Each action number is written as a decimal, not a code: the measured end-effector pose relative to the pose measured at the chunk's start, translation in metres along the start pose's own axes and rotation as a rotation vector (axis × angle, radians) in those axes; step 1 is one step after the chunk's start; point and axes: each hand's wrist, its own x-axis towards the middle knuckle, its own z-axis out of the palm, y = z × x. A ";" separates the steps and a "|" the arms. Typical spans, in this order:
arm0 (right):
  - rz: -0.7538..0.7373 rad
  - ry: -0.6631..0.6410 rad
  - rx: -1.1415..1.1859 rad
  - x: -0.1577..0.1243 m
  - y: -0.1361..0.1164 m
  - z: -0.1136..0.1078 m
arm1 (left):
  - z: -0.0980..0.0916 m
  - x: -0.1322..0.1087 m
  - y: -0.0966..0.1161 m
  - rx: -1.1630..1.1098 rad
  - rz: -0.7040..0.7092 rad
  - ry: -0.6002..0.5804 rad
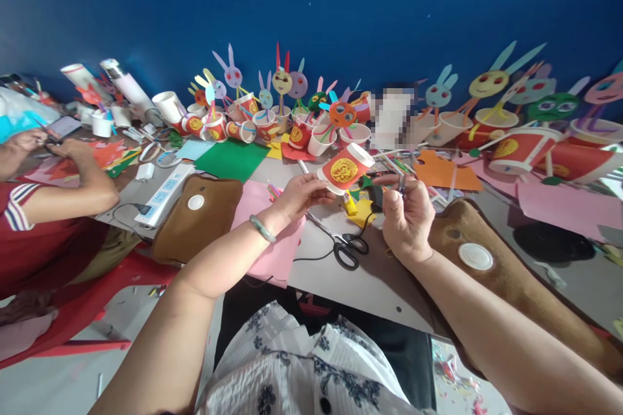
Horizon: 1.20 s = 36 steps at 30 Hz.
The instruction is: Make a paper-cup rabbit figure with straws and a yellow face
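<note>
Probably light, thin-walled paper: red cup (344, 167) tilts above the bench (370, 298), grasped at one end by your left hand (305, 197); likely dents, pinch gently; your right hand (407, 219) clenches a small dark item (402, 183)

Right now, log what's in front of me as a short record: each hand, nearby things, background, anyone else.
Left hand: holding a red-and-white paper cup, tilted
Right hand: fingers curled; a small dark thing shows at the fingertips, too unclear to name
Between the hands, nearer the body: black-handled scissors lying on the table
Under the left wrist: pink paper
Behind: paper-face figures in cups, along a blue wall
Co-worker: at left, in a red top
</note>
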 end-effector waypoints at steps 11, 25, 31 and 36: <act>0.324 -0.615 0.298 -0.003 -0.012 0.012 | 0.010 -0.007 -0.002 -0.022 0.043 -0.004; 0.157 -0.443 -0.012 -0.001 -0.016 0.007 | 0.010 -0.008 -0.008 -0.086 0.059 -0.110; 0.057 -0.351 -0.165 -0.003 -0.016 0.008 | 0.007 -0.007 -0.012 -0.122 0.065 -0.113; -0.014 -0.308 -0.229 -0.004 -0.015 0.008 | 0.012 -0.010 -0.010 -0.153 0.063 -0.124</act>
